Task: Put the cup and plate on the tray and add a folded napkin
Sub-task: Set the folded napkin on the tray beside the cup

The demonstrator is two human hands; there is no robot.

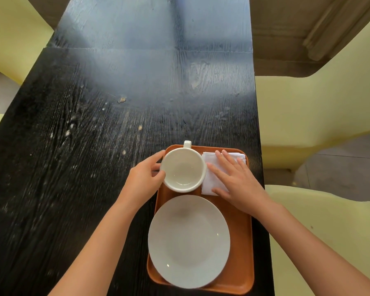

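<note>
Tray: we are looking down at an orange tray (241, 248) sitting near the right edge of a dark wood-grain counter (73, 167).
Plate: a white plate (189, 241) is lying flat on the near part of the tray, its left rim reaching out over the tray's left edge.
Cup: a white cup (183, 169) is standing upright and empty on the far left part of the tray, just beyond the plate, its handle pointing away from us.
Napkin: a folded white napkin (212, 178) is lying on the far right part of the tray, touching the cup's right side.
Left hand: our left hand (145, 178) is curling around the cup's left side, thumb and fingers gripping the rim.
Right hand: our right hand (237, 180) is resting flat on the napkin, fingers straight and spread, pressing it down.
Surroundings: pale yellow chairs (308, 107) are standing along both sides of the counter.
</note>
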